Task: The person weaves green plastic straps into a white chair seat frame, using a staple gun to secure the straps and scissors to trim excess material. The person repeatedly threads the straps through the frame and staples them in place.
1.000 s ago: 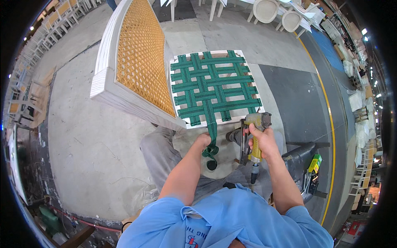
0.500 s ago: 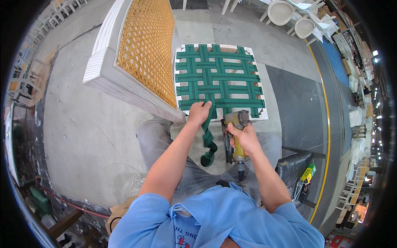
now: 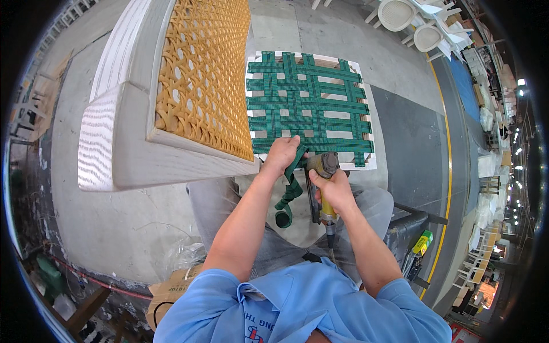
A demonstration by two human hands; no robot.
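Note:
A white wooden chair frame (image 3: 189,167) lies in front of me, its woven cane back (image 3: 200,86) at the left. Interlaced green webbing straps (image 3: 311,103) span its seat. At the seat's near edge, my left hand (image 3: 284,154) pinches a green webbing strap (image 3: 292,190), whose loose length hangs down and ends in a small roll (image 3: 283,218) between my knees. My right hand (image 3: 334,191) is wrapped round the yellow grip of a pneumatic staple gun (image 3: 327,166). The gun's head is close to the near seat rail, beside the strap; whether it touches is hidden.
An air hose (image 3: 330,240) runs from the gun toward my lap. At my right is a dark padded seat (image 3: 406,233) with a green-yellow box (image 3: 423,243) and tools. A cardboard box (image 3: 171,294) and clear plastic lie at lower left. White chairs (image 3: 396,14) stand at the far right.
The chair has tilted or turned, its back now larger and lower at the left, and the seat slightly to the right. My left hand has drawn the strap closer to the gun.

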